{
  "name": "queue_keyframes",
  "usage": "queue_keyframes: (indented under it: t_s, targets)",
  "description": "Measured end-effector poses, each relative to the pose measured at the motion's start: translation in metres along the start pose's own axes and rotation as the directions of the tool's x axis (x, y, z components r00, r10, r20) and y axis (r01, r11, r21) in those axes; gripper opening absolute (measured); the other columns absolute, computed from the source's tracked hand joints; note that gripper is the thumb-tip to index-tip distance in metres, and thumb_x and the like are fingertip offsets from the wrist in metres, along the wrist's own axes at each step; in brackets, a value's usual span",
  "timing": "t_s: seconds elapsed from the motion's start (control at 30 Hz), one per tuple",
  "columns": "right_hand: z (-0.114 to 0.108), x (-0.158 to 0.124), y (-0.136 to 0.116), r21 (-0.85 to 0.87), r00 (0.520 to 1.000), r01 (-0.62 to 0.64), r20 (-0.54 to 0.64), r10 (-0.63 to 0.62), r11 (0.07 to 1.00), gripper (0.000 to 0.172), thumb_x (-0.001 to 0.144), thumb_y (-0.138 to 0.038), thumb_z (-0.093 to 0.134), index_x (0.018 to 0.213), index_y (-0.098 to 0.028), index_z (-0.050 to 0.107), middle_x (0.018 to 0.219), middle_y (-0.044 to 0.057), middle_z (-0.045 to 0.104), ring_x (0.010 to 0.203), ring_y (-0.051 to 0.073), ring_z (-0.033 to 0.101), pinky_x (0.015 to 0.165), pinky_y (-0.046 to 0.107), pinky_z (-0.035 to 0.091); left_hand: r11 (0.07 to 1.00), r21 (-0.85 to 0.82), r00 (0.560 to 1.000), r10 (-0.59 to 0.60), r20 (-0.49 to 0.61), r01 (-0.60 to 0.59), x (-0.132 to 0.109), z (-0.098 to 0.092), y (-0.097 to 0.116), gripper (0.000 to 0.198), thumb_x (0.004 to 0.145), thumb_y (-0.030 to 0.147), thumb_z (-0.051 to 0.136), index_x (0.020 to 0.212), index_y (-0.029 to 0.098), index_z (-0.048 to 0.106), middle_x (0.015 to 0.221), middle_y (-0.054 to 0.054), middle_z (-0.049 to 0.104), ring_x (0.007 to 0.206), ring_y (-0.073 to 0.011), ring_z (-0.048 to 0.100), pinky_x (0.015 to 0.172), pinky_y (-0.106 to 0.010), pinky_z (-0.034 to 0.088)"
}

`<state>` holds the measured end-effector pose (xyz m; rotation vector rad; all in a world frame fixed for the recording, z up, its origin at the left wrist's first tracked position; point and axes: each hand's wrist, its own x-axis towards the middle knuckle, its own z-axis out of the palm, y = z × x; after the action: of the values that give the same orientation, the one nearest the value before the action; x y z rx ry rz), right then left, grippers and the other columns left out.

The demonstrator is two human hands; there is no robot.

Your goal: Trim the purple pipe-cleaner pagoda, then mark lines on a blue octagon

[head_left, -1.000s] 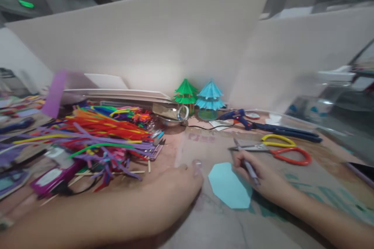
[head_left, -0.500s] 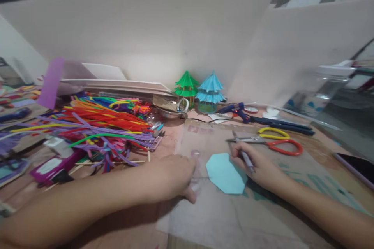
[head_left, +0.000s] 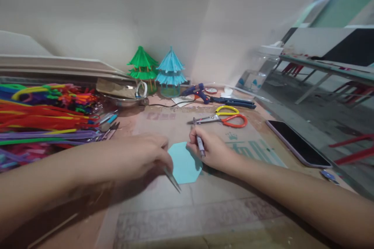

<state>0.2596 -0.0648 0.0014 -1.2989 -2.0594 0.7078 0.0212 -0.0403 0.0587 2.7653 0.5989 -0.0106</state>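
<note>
A light blue paper octagon [head_left: 184,163] lies flat on the clear sheet covering the work surface. My left hand [head_left: 149,153] is at its left edge, fingers closed on a thin pointed metal tool [head_left: 173,180] whose tip points down toward the front right; its other end is hidden by the hand. At the paper's upper right edge, my right hand [head_left: 212,146] is closed around a light purple pen [head_left: 200,146]. Scissors [head_left: 216,118] with one yellow and one red handle rest just behind my right hand.
Colourful pipe cleaners [head_left: 43,116] cover the left. Behind stand a metal bowl [head_left: 121,101], green [head_left: 143,68] and blue [head_left: 171,70] paper-roofed models, a glue gun [head_left: 198,92] and a plastic jar [head_left: 260,68]. A phone [head_left: 298,144] lies at the right.
The view has swung right, so the tabletop things appear further left. The pointed metal tool now shows in my left hand, which has come to the paper's edge. My right hand still holds the pen.
</note>
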Motion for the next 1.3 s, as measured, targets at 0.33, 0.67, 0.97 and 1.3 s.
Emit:
queue_keyframes:
  t_s: [0.33,0.67,0.97,1.3]
  targets:
    - [-0.004,-0.011,-0.004,-0.062,0.997,-0.015,0.081,0.020,0.998,0.024,0.074,-0.008,0.056,0.080,-0.025,0.039,0.056,-0.010,0.046,0.048,0.011,0.042,0.053,0.022,0.031,0.974,0.226,0.958,0.083,-0.273,-0.019,0.028,0.032,0.005,0.023,0.088,0.025,0.072,0.109,0.016,0.069,0.124,-0.015,0.062,0.117,-0.0316,0.058,0.101,-0.047,0.049]
    - [-0.003,-0.012,-0.005,-0.110,0.992,0.011,0.130,0.003,0.994,0.022,0.074,-0.007,0.054,0.079,-0.024,0.041,0.058,-0.006,0.052,0.048,0.011,0.046,0.050,0.020,0.030,0.923,0.384,0.906,0.154,-0.393,0.009,-0.002,0.054,0.016,0.034,0.103,0.016,0.037,0.103,0.015,0.071,0.104,-0.011,0.074,0.093,-0.0238,0.069,0.086,-0.039,0.059]
    - [-0.003,-0.015,0.001,-0.160,0.993,0.085,0.099,-0.070,0.983,0.018,0.076,-0.010,0.051,0.082,-0.024,0.042,0.057,-0.007,0.052,0.044,0.010,0.045,0.047,0.019,0.030,0.870,0.493,0.931,0.189,-0.312,-0.012,-0.007,0.049,0.023,0.038,0.104,0.017,0.033,0.113,0.018,0.070,0.109,-0.007,0.077,0.102,-0.0214,0.071,0.088,-0.033,0.058]
    - [-0.004,-0.014,0.001,-0.171,0.993,0.090,0.092,-0.075,0.981,0.018,0.077,-0.010,0.052,0.081,-0.024,0.042,0.055,-0.008,0.048,0.042,0.009,0.041,0.047,0.019,0.028,0.912,0.409,0.934,0.159,-0.319,-0.016,-0.006,0.048,0.019,0.049,0.089,0.001,0.030,0.114,0.019,0.068,0.113,-0.009,0.075,0.099,-0.0245,0.070,0.092,-0.041,0.057]
